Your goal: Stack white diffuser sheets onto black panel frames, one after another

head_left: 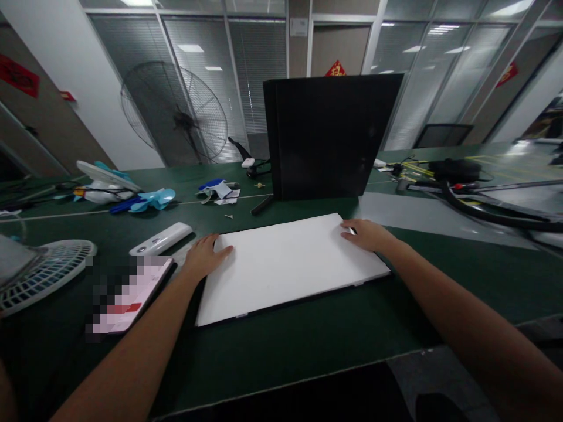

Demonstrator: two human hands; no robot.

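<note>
A flat white rectangular panel (285,266) with a thin dark edge and small tabs along its near side lies on the green table in front of me. My left hand (206,257) grips its far left corner, thumb on the white face and fingers over the outer edge. At the far right corner, my right hand (367,235) holds the edge between thumb and fingers. The undersides of the fingers on both hands are partly hidden. Just left of my left hand lies a white oblong device (160,239), with a pixelated pink-screened phone-like object (136,296) nearer to me.
Behind the panel stands a large black box-like case (329,138). A white fan grille (53,272) sits at left, with light-blue items (153,199) beyond it. A grey sheet (422,214) and black cables (475,211) lie at right. The table's near edge (308,378) runs below the panel.
</note>
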